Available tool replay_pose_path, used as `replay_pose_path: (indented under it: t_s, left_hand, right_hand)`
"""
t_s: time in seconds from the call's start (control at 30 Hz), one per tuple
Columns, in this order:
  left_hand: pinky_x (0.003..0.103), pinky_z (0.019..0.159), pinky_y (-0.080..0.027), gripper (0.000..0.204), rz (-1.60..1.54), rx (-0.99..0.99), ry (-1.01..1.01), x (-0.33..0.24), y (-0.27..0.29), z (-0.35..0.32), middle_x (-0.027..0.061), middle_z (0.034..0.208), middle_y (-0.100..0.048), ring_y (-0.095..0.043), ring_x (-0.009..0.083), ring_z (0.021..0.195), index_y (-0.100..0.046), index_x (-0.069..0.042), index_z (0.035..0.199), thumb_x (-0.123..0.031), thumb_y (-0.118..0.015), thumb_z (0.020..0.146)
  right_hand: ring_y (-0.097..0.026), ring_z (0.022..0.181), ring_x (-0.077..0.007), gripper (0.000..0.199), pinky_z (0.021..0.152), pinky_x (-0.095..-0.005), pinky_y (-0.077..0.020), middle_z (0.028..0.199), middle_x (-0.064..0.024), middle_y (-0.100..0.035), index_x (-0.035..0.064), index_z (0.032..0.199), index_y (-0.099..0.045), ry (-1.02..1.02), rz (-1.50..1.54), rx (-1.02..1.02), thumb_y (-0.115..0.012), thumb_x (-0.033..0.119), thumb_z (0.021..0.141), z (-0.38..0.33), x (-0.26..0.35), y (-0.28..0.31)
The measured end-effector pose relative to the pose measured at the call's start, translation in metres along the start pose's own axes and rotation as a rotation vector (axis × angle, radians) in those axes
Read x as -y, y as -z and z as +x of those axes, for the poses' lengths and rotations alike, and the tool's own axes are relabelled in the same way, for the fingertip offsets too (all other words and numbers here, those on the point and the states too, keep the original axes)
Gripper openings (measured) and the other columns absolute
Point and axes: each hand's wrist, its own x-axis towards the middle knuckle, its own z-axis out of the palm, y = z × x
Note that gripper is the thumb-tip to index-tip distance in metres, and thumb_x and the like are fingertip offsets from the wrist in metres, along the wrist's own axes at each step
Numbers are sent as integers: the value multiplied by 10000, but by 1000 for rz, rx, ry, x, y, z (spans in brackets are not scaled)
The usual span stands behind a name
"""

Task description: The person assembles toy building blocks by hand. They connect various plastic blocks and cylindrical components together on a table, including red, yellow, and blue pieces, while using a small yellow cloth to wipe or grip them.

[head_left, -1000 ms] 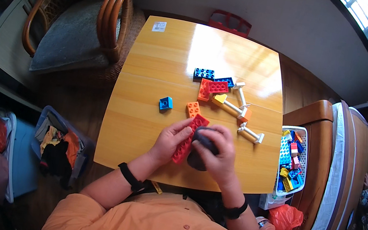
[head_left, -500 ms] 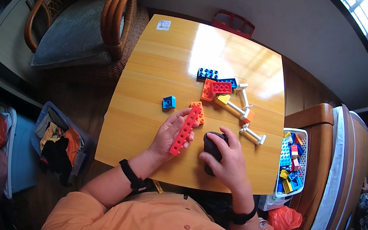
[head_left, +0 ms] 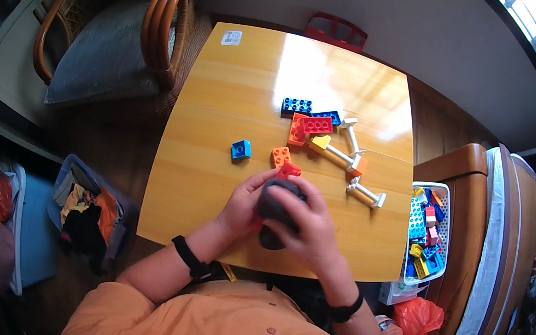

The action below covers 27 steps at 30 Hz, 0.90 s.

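Note:
Over the near part of the table, my left hand (head_left: 238, 207) is closed around a long red toy beam (head_left: 290, 170), its far end poking out beyond the fingers. My right hand (head_left: 315, 232) grips a dark rounded object (head_left: 273, 206) whose exact kind I cannot make out. That object lies over the red beam and hides most of it; whether the two touch is unclear. Just beyond the beam sits an orange toy brick (head_left: 280, 156), with a blue brick (head_left: 241, 150) to its left.
Farther back on the wooden table (head_left: 212, 100) are blue bricks (head_left: 296, 107), red bricks (head_left: 318, 125), a yellow piece (head_left: 320, 142) and white bar-shaped pieces (head_left: 367, 195). A white basket (head_left: 438, 269) of bricks stands at the right edge. A wicker armchair (head_left: 112, 54) is at the left.
My right hand has moved left with the dark object, which now covers the red beam. My left hand still holds the beam near the same spot.

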Motion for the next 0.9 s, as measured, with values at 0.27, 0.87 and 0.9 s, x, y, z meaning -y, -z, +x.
replay_pose_path:
  t_s: [0.27, 0.87, 0.9]
  left_hand:
    - [315, 826, -566, 409, -28, -13, 69, -6, 0, -3, 105, 1214, -619, -649, 163, 993, -455, -33, 1392, -224, -476, 1031]
    - [304, 697, -558, 374, -20, -121, 18, -8, -6, 2, 148, 1121, -628, -635, 201, 883, -470, -22, 1330, -244, -470, 1029]
    - [305, 696, -559, 375, -23, -117, 16, -7, -5, 3, 147, 1119, -629, -636, 200, 884, -469, -21, 1331, -244, -468, 1030]
  right_hand:
    - [-543, 1179, -324, 450, 1010, -357, -435, 1293, -185, -530, 87, 1309, -564, -286, 542, -34, -648, 40, 870, 2, -37, 11]
    - [-578, 1078, -333, 284, 949, -435, -453, 987, -101, -689, 105, 1032, -691, -202, -388, -189, -694, 33, 757, -34, -61, 52]
    - [-625, 951, -311, 164, 845, -390, -484, 890, -135, -673, 36, 987, -653, -187, -345, -262, -665, 61, 825, -29, -58, 53]
